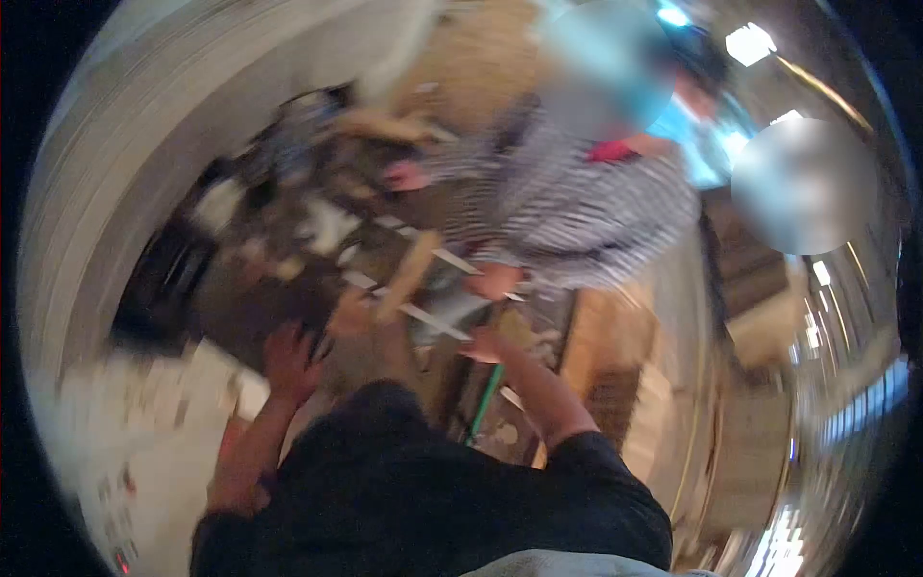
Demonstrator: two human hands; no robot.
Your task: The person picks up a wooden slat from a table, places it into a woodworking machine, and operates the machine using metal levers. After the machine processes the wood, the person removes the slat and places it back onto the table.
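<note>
**Hands crowd one end of a pale strip assembly**

The dark, cluttered surface (231,308) fills the middle of the view, too blurred to tell whether it is floor or worktop. Across it leans a co-worker in a grey-and-white striped long-sleeved shirt (567,216), one hand (406,175) out over the clutter and the other (495,281) at the end of a narrow white strip (454,260).

A second narrow white strip (437,321) lies roughly alongside the first, with a dull grey patch (447,296) between them. A straight light-brown wooden bar (411,271) lies across both near their far ends; whether it is fixed to them cannot be told.

The person's right hand (484,344) is at the near end of the second strip, fingers partly bent; blur hides whether it grips or only touches. The left hand (291,358) is released, fingers spread, well apart from the strips. A thin green rod (486,399) slants just beside the right wrist.

The likeliest trouble is skewing: two people's hands so near each other could push the strips unevenly. If the bar is loose, a bump could slide it off line; fingers could also be pinched between the strips.
</note>
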